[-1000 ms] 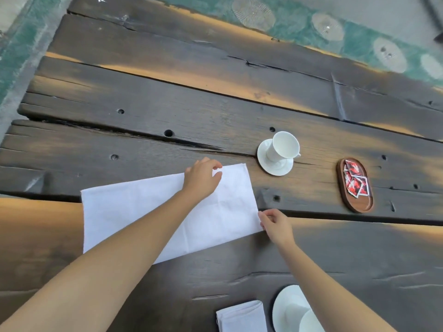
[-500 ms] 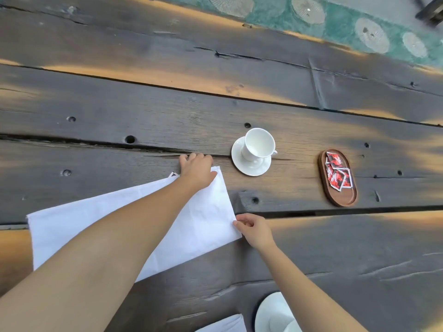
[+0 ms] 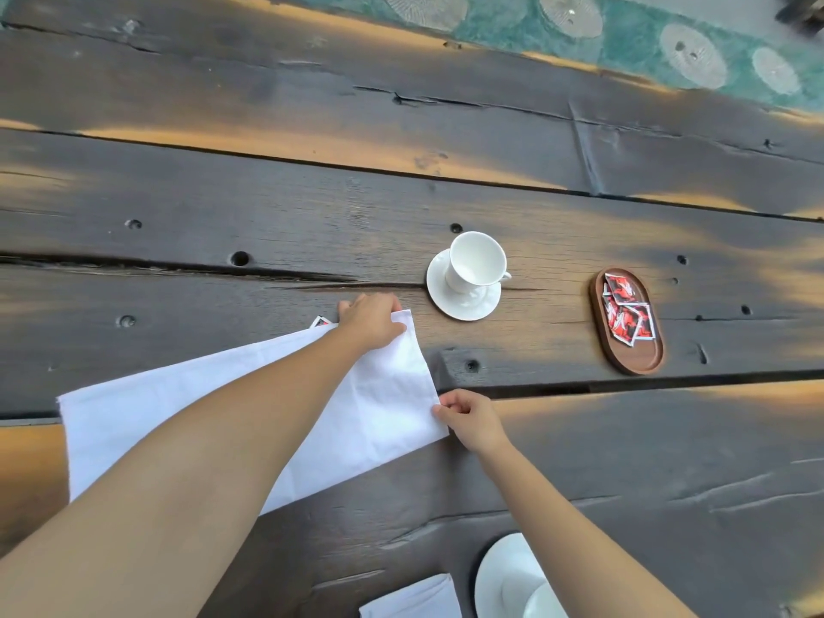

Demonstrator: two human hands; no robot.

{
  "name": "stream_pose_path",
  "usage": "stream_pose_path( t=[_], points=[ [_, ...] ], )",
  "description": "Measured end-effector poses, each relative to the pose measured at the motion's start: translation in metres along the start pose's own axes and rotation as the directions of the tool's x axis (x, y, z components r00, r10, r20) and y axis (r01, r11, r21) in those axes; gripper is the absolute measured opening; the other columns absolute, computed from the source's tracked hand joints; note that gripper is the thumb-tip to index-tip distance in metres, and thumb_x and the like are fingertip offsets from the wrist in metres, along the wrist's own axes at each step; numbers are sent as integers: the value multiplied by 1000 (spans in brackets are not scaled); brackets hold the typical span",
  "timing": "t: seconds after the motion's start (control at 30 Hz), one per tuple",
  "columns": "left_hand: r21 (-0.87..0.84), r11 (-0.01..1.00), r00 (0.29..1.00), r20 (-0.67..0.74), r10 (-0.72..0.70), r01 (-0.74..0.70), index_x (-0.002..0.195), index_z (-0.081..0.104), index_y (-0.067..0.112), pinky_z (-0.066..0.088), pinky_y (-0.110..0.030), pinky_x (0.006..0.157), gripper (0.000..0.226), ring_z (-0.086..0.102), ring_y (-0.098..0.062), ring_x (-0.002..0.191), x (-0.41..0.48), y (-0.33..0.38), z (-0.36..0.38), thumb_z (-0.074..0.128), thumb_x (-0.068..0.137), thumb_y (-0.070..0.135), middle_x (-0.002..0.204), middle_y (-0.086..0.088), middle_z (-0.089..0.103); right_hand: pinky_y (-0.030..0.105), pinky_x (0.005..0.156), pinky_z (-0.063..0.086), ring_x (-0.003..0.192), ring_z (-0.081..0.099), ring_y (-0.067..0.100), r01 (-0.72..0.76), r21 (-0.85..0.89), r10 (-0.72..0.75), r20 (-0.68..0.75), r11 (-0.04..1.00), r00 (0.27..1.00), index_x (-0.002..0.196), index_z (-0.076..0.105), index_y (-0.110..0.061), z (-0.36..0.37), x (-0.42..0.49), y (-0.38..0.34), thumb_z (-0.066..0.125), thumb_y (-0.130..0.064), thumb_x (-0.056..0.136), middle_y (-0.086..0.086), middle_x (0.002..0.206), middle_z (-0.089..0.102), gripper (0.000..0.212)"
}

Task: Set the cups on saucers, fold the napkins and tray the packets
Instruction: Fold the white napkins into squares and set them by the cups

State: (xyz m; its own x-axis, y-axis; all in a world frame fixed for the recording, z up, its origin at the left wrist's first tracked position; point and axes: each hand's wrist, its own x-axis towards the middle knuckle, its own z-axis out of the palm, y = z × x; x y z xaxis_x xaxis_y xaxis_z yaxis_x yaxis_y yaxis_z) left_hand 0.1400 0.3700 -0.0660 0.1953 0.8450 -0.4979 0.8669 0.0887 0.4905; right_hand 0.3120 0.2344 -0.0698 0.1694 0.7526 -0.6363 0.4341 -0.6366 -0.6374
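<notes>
A white napkin [image 3: 383, 408], folded to a long rectangle, lies across the dark wooden table [image 3: 312, 207]. My left hand [image 3: 370, 321] grips its far right corner. My right hand [image 3: 468, 417] pinches its near right corner. A red packet [image 3: 322, 323] peeks out from under the napkin's far edge beside my left hand. A white cup [image 3: 475, 263] stands on a saucer [image 3: 463, 305] beyond the napkin. To the right, an oval wooden tray [image 3: 642, 359] holds several red packets [image 3: 624, 314].
At the bottom edge a folded white napkin [image 3: 414, 599] lies next to a second saucer [image 3: 499, 573] with a cup [image 3: 546, 602], partly hidden by my right forearm. Wide cracks and holes run between the planks. Green ground lies past the far edge.
The camera has swung left and down. Both hands stay on the napkin's right corners, and the red packet under the far edge has come into sight.
</notes>
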Motion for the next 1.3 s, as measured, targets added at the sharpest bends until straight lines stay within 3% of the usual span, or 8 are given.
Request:
stream_pose_path(
  t=[0.2, 0.37, 0.53, 0.67, 0.87, 1.0, 1.2, 1.3],
  points=[
    [70, 996, 998, 37, 55, -57, 108, 50, 23, 23, -38, 97, 20, 46, -24, 113, -2, -4, -10, 46, 88, 29, 101, 0, 62, 10, 53, 37, 58, 46, 5, -6, 97, 2, 37, 995, 999, 72, 64, -17, -3, -6, 0, 65, -8, 84, -5, 64, 56, 15],
    [60, 993, 994, 53, 97, -100, 84, 46, 28, 8, -47, 109, 3, 40, -21, 103, -11, -7, -18, 47, 85, 26, 85, 4, 56, 8, 52, 37, 51, 48, -4, 6, 121, -9, 27, 993, 1000, 72, 61, -16, -5, -13, -3, 62, -5, 85, -6, 65, 58, 18],
    [23, 988, 987, -60, 152, -151, 80, 50, 30, 9, -46, 111, 7, 48, -19, 97, -35, -7, -29, 55, 82, 25, 89, 7, 62, 23, 59, 34, 64, 42, 12, 55, 109, -57, 18, 992, 998, 73, 55, -16, -3, -28, -12, 57, -6, 86, 0, 66, 50, 16],
    [-90, 973, 954, -236, 187, -213, 80, 50, 26, 26, -33, 97, 10, 58, -19, 90, -64, -7, -44, 57, 81, 19, 90, 3, 65, 24, 57, 33, 60, 38, 12, 125, 100, -120, -62, 987, 991, 75, 53, -16, -2, -47, -25, 53, -8, 85, -5, 59, 41, 13],
    [-355, 916, 936, -348, 57, -188, 80, 60, 23, 47, -33, 82, 11, 60, -17, 80, -120, -6, -92, 68, 76, 17, 80, 3, 64, 22, 57, 39, 61, 49, 9, 294, 145, -264, -196, 945, 944, 81, 58, -15, -5, -84, -62, 52, -6, 88, -2, 67, 57, 12],
    [-481, 832, 892, -451, 37, -278, 85, 65, 13, 41, -12, 56, 9, 57, -11, 72, -168, -7, -138, 68, 82, 21, 79, -1, 63, 20, 63, 46, 69, 59, 3, 426, 246, -381, -209, 871, 900, 87, 63, -17, -7, -110, -105, 55, -5, 88, -2, 82, 68, 14],
    [-532, 745, 793, -609, -9, -401, 94, 61, 11, 44, -11, 60, 14, 58, -12, 74, -238, -38, -205, 68, 82, 10, 84, -7, 62, 15, 58, 45, 67, 56, 9, 606, 104, -584, -181, 789, 791, 85, 70, -13, -9, -135, -175, 66, -13, 85, -1, 76, 65, 4],
    [-532, 736, 752, -658, -47, -420, 105, 62, 13, 43, -2, 57, 25, 57, -10, 77, -273, -58, -235, 67, 82, 7, 83, -3, 60, 26, 59, 39, 60, 47, 12, 672, 33, -654, -199, 740, 730, 68, 66, -22, -1, -143, -215, 71, -18, 82, -4, 62, 57, 15]
  ],
)
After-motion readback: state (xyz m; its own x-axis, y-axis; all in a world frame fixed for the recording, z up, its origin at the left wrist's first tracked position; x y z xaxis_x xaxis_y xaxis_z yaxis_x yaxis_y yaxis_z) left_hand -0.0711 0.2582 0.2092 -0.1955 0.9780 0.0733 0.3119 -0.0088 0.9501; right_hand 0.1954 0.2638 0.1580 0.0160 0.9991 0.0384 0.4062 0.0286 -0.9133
